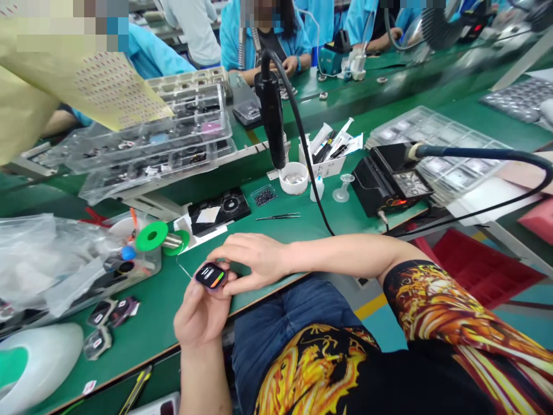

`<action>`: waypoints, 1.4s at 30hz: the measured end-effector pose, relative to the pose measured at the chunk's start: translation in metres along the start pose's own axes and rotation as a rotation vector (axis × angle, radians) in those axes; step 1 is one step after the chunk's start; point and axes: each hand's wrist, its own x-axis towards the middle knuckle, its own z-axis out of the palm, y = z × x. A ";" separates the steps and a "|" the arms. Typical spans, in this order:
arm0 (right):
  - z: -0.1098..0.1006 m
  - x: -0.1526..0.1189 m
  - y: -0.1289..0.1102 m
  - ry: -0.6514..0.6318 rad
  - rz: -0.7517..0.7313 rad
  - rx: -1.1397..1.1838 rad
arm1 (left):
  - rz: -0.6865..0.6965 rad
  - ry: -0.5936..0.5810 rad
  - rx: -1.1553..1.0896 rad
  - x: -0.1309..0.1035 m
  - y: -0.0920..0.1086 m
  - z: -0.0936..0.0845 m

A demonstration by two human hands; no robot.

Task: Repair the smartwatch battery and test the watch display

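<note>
A small smartwatch (210,276) without a strap rests in my left hand (201,314), its lit screen facing up with white, green and orange marks. My left fingers and thumb hold it by its edges near the front of the green bench. From the right, my right hand (248,262) reaches across, its fingertips and thumb closed on the watch's right and upper edge. Tweezers (277,217) lie beyond my hands. To the left is a green solder wire spool (152,236). Several watch cases (101,312) sit at the lower left.
Behind my hands stand a white dish (294,178), a small bottle (317,189) and a black soldering station (384,181). A black device on a cable (271,115) hangs above the bench. Stacked clear trays (164,161) are at the left. Co-workers (265,43) sit opposite.
</note>
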 end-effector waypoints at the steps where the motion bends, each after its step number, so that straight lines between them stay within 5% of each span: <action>1: -0.001 0.000 -0.001 -0.001 0.006 -0.004 | 0.003 -0.010 0.003 0.000 0.000 -0.001; 13: 0.002 0.001 0.003 -0.001 0.008 -0.048 | 0.091 0.116 0.082 0.002 -0.007 0.001; 32: 0.002 0.005 0.008 0.064 -0.061 -0.083 | 0.082 0.068 0.116 0.004 -0.010 -0.001; 36: -0.026 0.016 -0.022 0.092 -0.038 -0.182 | 0.065 0.050 0.080 0.003 -0.011 -0.002; 40: -0.077 0.016 -0.092 0.024 -0.027 -0.302 | 0.063 0.031 0.098 0.002 -0.012 -0.007; 42: -0.111 0.009 -0.124 0.149 0.086 -0.315 | 0.054 0.012 0.105 0.001 -0.011 -0.007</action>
